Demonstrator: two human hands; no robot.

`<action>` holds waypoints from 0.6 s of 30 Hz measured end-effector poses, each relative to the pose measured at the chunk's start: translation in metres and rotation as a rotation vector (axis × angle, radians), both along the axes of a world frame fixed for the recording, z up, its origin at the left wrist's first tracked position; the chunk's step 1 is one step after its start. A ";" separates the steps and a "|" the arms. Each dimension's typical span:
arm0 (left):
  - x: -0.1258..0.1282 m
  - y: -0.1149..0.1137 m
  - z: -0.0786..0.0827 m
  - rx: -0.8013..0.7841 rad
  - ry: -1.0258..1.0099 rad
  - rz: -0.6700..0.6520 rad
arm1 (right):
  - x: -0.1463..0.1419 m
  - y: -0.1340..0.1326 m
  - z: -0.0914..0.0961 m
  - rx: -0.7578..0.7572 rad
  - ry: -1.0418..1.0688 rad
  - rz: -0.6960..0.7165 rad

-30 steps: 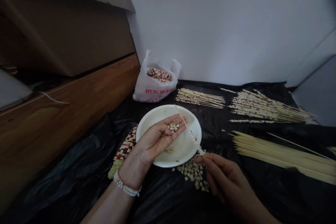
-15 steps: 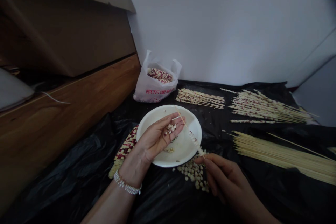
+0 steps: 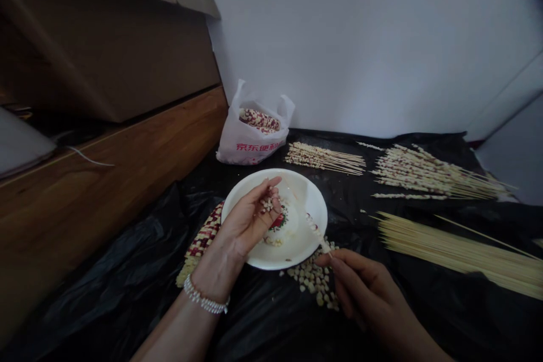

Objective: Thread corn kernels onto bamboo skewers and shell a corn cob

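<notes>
The left hand [image 3: 248, 218] is palm up over the bowl, its fingers curled into a loose cup that holds a few corn kernels [image 3: 267, 203]. A beaded bracelet [image 3: 206, 297] circles its wrist. The right hand [image 3: 365, 283] pinches the near end of a skewer [image 3: 314, 228] between thumb and forefinger, its other fingers folded under. The skewer slants up and away over the bowl's right side, with kernels threaded along it; its far tip is too faint to make out clearly.

Below is the white bowl [image 3: 311, 198], with a red and green print on its bottom and a few bits lying in it. A pile of loose kernels [image 3: 316, 283] lies just beside its near right edge, and a red and cream corn cob [image 3: 206, 232] against its left, partly behind the left arm. To the right lies a bundle of bare sticks [image 3: 449, 249]. Beyond it are a large group of filled skewers [image 3: 424, 172] and a smaller bunch [image 3: 322, 158]. Behind the bowl a plastic bag [image 3: 250, 147] holds more cobs [image 3: 258, 119]. All this rests on black plastic sheeting [image 3: 263, 317].
</notes>
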State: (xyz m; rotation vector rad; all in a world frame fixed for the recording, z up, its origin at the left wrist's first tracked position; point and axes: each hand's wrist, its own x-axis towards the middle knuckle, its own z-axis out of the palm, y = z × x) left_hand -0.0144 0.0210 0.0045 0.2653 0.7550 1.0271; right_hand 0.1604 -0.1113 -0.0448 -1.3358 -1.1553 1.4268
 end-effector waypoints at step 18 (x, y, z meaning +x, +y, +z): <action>0.000 0.001 -0.002 0.003 -0.007 0.070 | -0.002 0.001 0.008 -0.005 -0.033 0.025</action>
